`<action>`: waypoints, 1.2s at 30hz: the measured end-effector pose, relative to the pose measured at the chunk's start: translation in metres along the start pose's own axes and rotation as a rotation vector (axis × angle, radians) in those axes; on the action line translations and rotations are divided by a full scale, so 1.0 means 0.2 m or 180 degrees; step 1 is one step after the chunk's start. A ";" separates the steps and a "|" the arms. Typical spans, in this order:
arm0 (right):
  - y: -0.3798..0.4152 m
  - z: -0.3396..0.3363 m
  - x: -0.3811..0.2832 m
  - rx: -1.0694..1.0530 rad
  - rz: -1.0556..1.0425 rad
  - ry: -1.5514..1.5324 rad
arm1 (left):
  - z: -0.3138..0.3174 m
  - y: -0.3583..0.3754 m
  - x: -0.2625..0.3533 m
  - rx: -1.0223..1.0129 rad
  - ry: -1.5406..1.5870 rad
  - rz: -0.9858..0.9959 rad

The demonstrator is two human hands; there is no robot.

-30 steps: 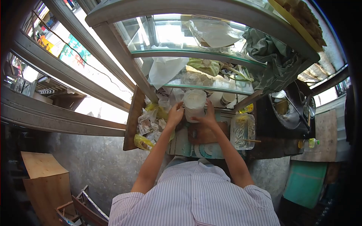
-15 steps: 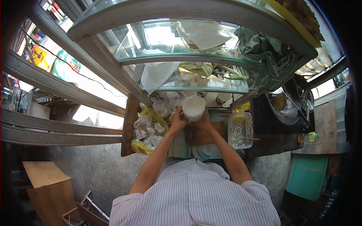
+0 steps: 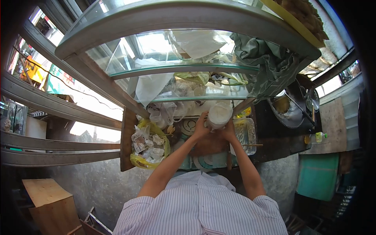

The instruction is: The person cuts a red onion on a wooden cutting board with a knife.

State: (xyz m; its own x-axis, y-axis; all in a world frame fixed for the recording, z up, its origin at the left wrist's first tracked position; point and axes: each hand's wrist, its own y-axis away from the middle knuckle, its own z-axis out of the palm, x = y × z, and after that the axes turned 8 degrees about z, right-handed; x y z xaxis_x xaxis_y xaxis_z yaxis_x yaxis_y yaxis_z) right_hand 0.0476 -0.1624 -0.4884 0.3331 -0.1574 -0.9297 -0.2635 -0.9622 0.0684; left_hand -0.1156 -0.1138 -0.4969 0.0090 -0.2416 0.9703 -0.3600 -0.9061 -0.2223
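Shirt: striped shirt nearest, both arms reaching away.
Left hand: clamped on the white tub's left side.
Right hand: clamped on its right side, equally near.
White tub: between the hands, upright, above the counter, under the glass shelf.
Change: tub carried rightward and farther since a second ago, toward the clear tray.
Left of hands: yellow bag of scraps.
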 end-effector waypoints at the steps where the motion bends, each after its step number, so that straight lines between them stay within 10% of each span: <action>1: 0.00 -0.02 0.00 0.0066 -0.0029 -0.0021 | 0.02 -0.02 0.00 -0.0139 0.0011 -0.0076; 15: 0.08 -0.15 -0.12 0.0833 0.0001 0.0874 | 0.13 -0.05 0.04 -0.0404 0.0262 -0.0391; 24: 0.45 0.07 -0.36 0.1699 -0.0159 0.0535 | -0.47 0.02 0.23 0.1135 -0.2495 -0.0118; 28: 0.36 0.27 -0.36 0.0465 -0.1107 0.0864 | -0.63 0.00 0.21 0.0925 -0.3864 -0.0720; 36: -0.21 0.75 -0.54 -0.1068 0.0316 0.1906 | -0.81 -0.02 0.15 0.0979 -0.3672 -0.0885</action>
State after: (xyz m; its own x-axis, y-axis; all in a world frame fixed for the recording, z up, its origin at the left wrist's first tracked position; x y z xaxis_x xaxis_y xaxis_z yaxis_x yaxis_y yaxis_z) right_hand -0.1134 -0.0709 -0.4451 0.7897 -0.2510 -0.5598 -0.0565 -0.9384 0.3410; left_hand -0.2641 -0.0603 -0.4522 0.9276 -0.0514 0.3700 0.0197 -0.9824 -0.1859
